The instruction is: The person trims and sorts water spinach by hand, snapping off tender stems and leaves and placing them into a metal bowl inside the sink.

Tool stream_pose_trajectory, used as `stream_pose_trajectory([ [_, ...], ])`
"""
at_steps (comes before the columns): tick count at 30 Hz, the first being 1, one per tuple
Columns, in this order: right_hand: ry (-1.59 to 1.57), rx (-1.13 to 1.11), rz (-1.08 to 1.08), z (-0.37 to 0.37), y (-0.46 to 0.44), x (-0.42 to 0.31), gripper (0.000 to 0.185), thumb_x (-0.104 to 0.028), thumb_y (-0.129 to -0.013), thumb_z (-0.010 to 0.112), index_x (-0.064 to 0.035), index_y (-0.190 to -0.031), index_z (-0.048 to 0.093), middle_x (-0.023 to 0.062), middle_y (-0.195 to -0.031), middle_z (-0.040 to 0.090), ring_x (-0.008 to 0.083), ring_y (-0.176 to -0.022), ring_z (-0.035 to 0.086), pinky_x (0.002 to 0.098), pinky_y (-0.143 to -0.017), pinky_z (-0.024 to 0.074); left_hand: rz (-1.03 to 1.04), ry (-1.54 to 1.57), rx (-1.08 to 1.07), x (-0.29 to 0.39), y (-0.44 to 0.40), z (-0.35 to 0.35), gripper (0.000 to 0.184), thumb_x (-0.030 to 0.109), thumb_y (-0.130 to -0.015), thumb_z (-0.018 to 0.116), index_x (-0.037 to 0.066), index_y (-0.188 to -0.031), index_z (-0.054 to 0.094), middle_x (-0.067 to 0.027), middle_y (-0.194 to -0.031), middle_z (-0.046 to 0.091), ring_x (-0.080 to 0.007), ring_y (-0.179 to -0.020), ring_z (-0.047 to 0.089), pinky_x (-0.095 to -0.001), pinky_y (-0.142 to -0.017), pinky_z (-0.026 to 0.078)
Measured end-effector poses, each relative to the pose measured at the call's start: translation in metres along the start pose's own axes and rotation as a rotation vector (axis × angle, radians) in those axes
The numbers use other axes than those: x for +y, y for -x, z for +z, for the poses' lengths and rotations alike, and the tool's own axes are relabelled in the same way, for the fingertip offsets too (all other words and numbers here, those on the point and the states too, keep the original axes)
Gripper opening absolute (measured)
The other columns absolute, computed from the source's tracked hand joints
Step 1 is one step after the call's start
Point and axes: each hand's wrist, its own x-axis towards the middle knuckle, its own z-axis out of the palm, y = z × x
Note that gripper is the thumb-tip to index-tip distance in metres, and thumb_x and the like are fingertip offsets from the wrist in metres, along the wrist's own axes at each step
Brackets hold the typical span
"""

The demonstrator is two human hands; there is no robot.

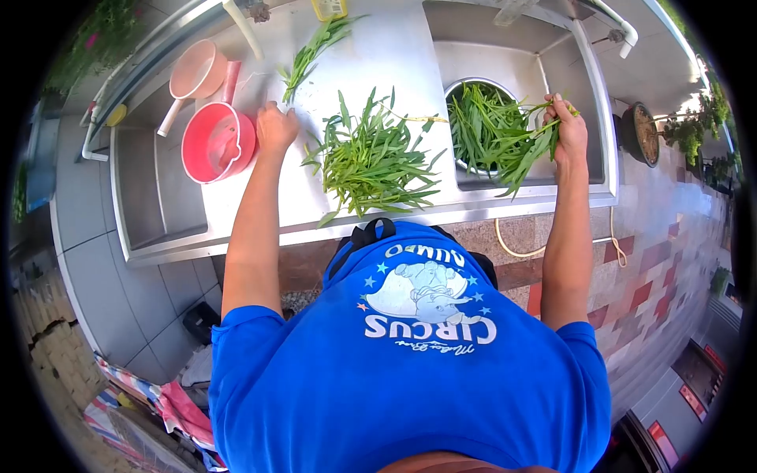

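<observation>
My right hand (pixel 568 130) is closed around the stem ends of a bunch of water spinach (pixel 524 158), held over the right basin of the sink, its leaves hanging toward me. Below and left of it, a round metal bowl (pixel 471 81) in that basin is filled with more of the same greens. My left hand (pixel 277 126) is closed low over the steel counter, just right of a red plastic dipper (pixel 189 150); whatever its fingers hold is hidden. Between my hands lies a large heap of water spinach (pixel 374 162). A smaller bunch (pixel 311 59) rests farther back.
A pale pink dipper (pixel 197 67) stands behind the red one, near the left basin (pixel 158 189). At the back edge is a yellow container (pixel 330 8). A white pipe (pixel 243 27) juts over the counter. The sink's front rim (pixel 300 235) runs before my body.
</observation>
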Motion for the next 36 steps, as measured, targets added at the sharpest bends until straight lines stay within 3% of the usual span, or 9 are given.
stream_pose_trajectory([
  [8,0.092,0.071,0.235,-0.01,-0.035,0.028,0.021,-0.019,-0.098,0.072,0.0024,-0.097,0.071,-0.0023,-0.074,0.054,0.0092,-0.064,0.05,0.0231,-0.056,0.0428,-0.058,-0.137,-0.125,0.005,-0.051,0.034,0.049,0.034,-0.095,0.065,-0.006,-0.123,0.059,-0.0319,-0.128,0.059,-0.0465,-0.12,0.06,-0.0514,-0.102,0.05],
  [14,0.36,0.033,0.29,-0.02,-0.105,0.1,0.044,-0.031,-0.091,0.08,0.0012,-0.119,0.068,0.0049,-0.091,0.066,0.0116,-0.076,0.055,0.0287,-0.066,0.0457,0.007,-0.192,-0.106,0.0,-0.056,0.053,0.033,0.026,-0.096,0.06,-0.002,-0.106,0.073,-0.0286,-0.117,0.067,-0.0449,-0.111,0.066,-0.0494,-0.098,0.053],
  [15,0.439,0.054,0.279,-0.022,-0.112,0.11,0.059,-0.031,-0.09,0.081,0.0019,-0.135,0.062,0.0117,-0.105,0.07,0.0149,-0.088,0.061,0.0321,-0.075,0.0506,0.004,-0.192,-0.093,0.0,-0.059,0.055,0.031,0.025,-0.096,0.06,-0.001,-0.104,0.074,-0.028,-0.114,0.068,-0.0446,-0.11,0.066,-0.0491,-0.097,0.053],
  [16,0.471,0.094,0.246,-0.025,-0.12,0.117,0.06,-0.03,-0.09,0.081,0.0023,-0.137,0.06,0.0133,-0.109,0.07,0.0168,-0.092,0.062,0.0333,-0.077,0.0518,0.002,-0.191,-0.078,0.001,-0.061,0.057,0.03,0.023,-0.096,0.06,-0.001,-0.101,0.076,-0.0274,-0.112,0.07,-0.0443,-0.108,0.067,-0.0488,-0.097,0.053],
  [18,0.536,0.169,0.186,-0.029,-0.129,0.131,0.063,-0.027,-0.091,0.08,0.003,-0.142,0.057,0.0167,-0.116,0.07,0.0206,-0.099,0.064,0.0356,-0.082,0.0542,-0.083,-0.095,-0.068,0.01,-0.055,0.049,0.03,0.023,-0.095,0.06,-0.001,-0.103,0.077,-0.0272,-0.11,0.071,-0.0438,-0.107,0.068,-0.0483,-0.097,0.052],
  [22,0.501,0.175,0.124,-0.038,-0.13,0.136,0.049,-0.021,-0.091,0.078,0.0063,-0.129,0.067,0.0142,-0.102,0.072,0.0188,-0.085,0.065,0.0329,-0.077,0.0528,-0.139,0.131,-0.025,0.021,-0.033,0.033,0.033,0.026,-0.095,0.063,0.0,-0.109,0.077,-0.027,-0.107,0.073,-0.0435,-0.106,0.069,-0.048,-0.096,0.052],
  [24,0.412,0.122,0.134,-0.047,-0.125,0.141,0.037,-0.02,-0.092,0.076,0.0079,-0.116,0.072,0.009,-0.089,0.071,0.0144,-0.076,0.061,0.0309,-0.07,0.0514,-0.298,0.591,-0.124,0.026,-0.018,0.03,0.028,0.018,-0.099,0.066,-0.007,-0.108,0.075,-0.0169,-0.089,0.075,-0.0215,-0.074,0.07,-0.0351,-0.067,0.055],
  [26,0.407,0.085,0.154,-0.044,-0.108,0.135,0.035,-0.02,-0.094,0.075,0.0088,-0.112,0.071,0.0089,-0.087,0.071,0.0135,-0.073,0.062,0.029,-0.067,0.0515,-0.368,0.854,-0.118,0.042,0.008,0.018,0.025,0.013,-0.101,0.065,-0.009,-0.107,0.074,-0.0094,-0.081,0.069,-0.0113,-0.065,0.06,-0.0267,-0.058,0.049],
  [36,0.5,-0.183,0.085,0.04,-0.001,0.123,0.026,-0.02,-0.098,0.069,0.0058,-0.101,0.072,0.0096,-0.084,0.074,0.013,-0.072,0.065,0.0271,-0.067,0.0528,-0.355,1.613,-0.196,0.063,0.089,-0.022,0.026,0.017,-0.105,0.063,-0.007,-0.115,0.068,-0.0021,-0.076,0.061,-0.0111,-0.064,0.053,-0.0276,-0.061,0.046],
])
